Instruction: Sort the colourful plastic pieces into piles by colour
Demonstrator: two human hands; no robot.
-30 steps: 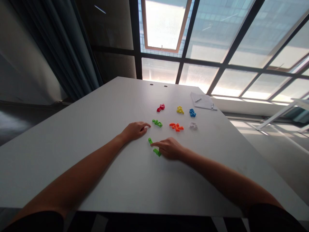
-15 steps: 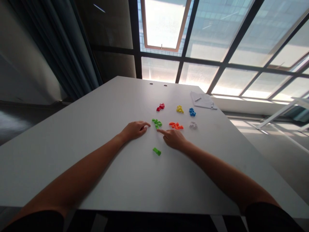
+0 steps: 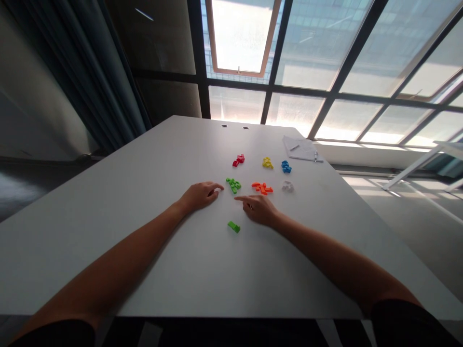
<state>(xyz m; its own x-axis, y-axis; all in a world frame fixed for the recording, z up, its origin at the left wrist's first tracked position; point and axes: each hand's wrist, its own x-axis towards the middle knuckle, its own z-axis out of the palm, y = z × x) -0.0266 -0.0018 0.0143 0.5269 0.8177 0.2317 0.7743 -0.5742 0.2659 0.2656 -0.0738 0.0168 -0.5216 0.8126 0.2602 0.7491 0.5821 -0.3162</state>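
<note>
A cluster of small green plastic pieces [image 3: 233,185] lies on the white table [image 3: 173,270] between my hands. My left hand [image 3: 202,195] rests just left of it, fingers loosely curved with the index stretched out, holding nothing. Below and to the right of the cluster, my right hand [image 3: 258,208] points its index finger left, the tip a little apart from the green pieces; its other fingers are curled. Orange pieces [image 3: 262,188] lie just beyond the right hand. Nearer to me, a separate green piece [image 3: 234,227] sits alone.
Farther back are piles of red pieces [image 3: 238,160], yellow pieces [image 3: 267,163] and blue pieces [image 3: 286,166]. Whitish, see-through pieces [image 3: 288,186] lie to the right of the orange ones. Papers [image 3: 302,148] with pens are at the table's back right, before the windows.
My right index fingertip has drawn back slightly from the green cluster's near edge. My left hand stays about where it was. The whole view has shifted a little.
</note>
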